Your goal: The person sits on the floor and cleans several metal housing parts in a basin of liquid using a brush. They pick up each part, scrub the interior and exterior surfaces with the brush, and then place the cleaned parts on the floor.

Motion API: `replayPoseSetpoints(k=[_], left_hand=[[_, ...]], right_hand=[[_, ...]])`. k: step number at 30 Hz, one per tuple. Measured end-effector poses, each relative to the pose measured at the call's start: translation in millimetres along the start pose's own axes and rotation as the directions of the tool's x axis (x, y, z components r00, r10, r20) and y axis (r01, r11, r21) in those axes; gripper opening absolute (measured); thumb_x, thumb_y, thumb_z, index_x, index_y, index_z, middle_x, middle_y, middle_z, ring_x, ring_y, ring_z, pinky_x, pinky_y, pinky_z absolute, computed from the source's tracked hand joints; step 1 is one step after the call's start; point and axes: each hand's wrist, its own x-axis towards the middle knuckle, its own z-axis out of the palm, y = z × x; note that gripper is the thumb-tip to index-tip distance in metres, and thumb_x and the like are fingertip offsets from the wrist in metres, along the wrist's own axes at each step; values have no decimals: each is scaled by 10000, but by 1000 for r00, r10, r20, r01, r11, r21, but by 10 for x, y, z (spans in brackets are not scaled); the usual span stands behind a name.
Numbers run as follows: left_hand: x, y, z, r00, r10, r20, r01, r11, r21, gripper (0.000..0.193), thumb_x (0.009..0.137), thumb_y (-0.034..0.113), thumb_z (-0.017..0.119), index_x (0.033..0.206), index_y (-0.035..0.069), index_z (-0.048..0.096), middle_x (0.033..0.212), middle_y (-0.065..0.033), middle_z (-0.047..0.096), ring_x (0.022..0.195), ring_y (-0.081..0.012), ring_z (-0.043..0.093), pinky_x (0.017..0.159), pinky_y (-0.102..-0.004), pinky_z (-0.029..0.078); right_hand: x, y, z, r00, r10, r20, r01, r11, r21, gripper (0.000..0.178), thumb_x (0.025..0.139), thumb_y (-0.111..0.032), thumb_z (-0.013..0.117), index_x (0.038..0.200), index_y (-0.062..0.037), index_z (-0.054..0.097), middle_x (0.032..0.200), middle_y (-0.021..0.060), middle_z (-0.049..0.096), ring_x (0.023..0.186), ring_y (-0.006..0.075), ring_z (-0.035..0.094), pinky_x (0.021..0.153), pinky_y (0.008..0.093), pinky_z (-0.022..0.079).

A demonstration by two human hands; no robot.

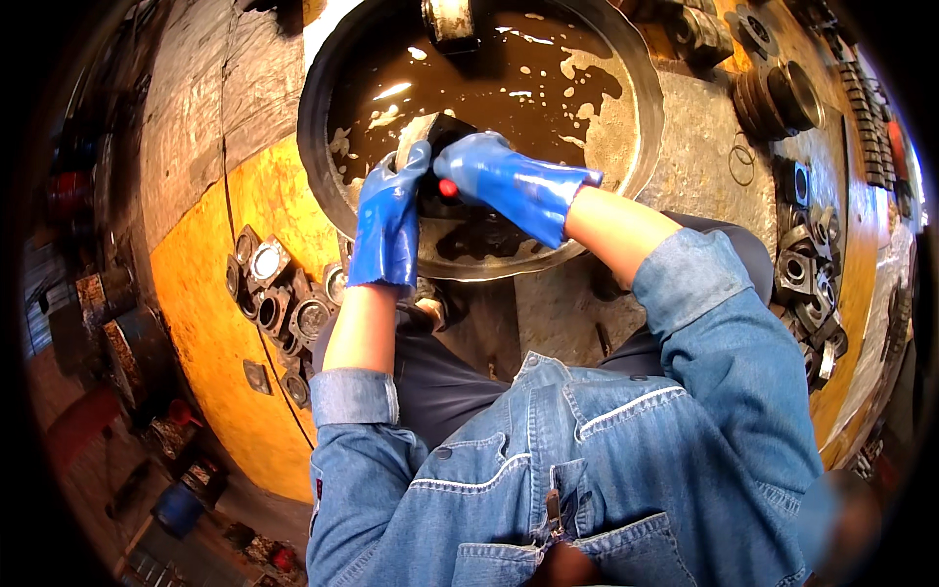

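Over a wide round metal basin (647, 127) of brown liquid, both my hands work close together in blue rubber gloves. My left hand (389, 186) is closed on the near left side of a blocky metal part (419, 137), which has a pale face and a dark side. Just right of it, my right hand (484, 166) is closed against the same part. A dark thing with a red end (448, 188) pokes out beneath the right glove; the rest is hidden, so its kind cannot be made out. Another metal part (451, 22) stands in the liquid at the far side.
Left of the basin, several flanged metal parts (284, 298) lie piled on a yellow surface (210, 284). More such parts (810, 269) are heaped on the right. A grooved metal wheel (778, 101) and a thin ring (741, 165) lie at the far right.
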Motion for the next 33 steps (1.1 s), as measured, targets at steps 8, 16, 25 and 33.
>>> replayPoseSetpoints(k=[8, 16, 25, 33], left_hand=[[-88, -35, 79, 997, 40, 73, -17, 956, -292, 594, 998, 455, 812, 1332, -28, 722, 1171, -87, 760, 1008, -154, 678, 913, -300, 541], [-34, -23, 82, 1000, 14, 27, -10, 988, -155, 585, 1010, 463, 787, 1335, -20, 724, 1157, -83, 754, 1008, -156, 675, 908, -304, 544], [-59, -66, 86, 995, 86, 54, -68, 960, -272, 545, 1043, 404, 753, 1369, -30, 702, 1195, -109, 764, 1052, -169, 694, 946, -325, 561], [8, -174, 176, 942, 335, 23, -304, 880, -365, 421, 1048, 318, 703, 1403, 93, 704, 1210, -112, 768, 1117, -215, 698, 989, -346, 535]], right_hand=[[-206, 199, 221, 915, -304, -265, 271, 950, -156, 378, 1098, -360, 522, 1240, -50, 685, 1065, 180, 744, 1018, 402, 722, 980, 488, 553], [25, 211, 378, 944, 72, -322, 60, 922, 382, 228, 957, -276, 710, 1117, -135, 787, 1090, 98, 807, 1038, 376, 754, 898, 449, 602], [-376, 43, 111, 976, 189, -107, -26, 592, 806, 309, 953, -200, 756, 1254, -146, 793, 1003, 90, 809, 935, 162, 729, 891, 320, 584], [-447, 98, 70, 951, -4, -309, -74, 968, -241, 381, 1077, -236, 527, 1442, -286, 627, 1340, 29, 750, 1197, 276, 747, 921, 452, 608]])
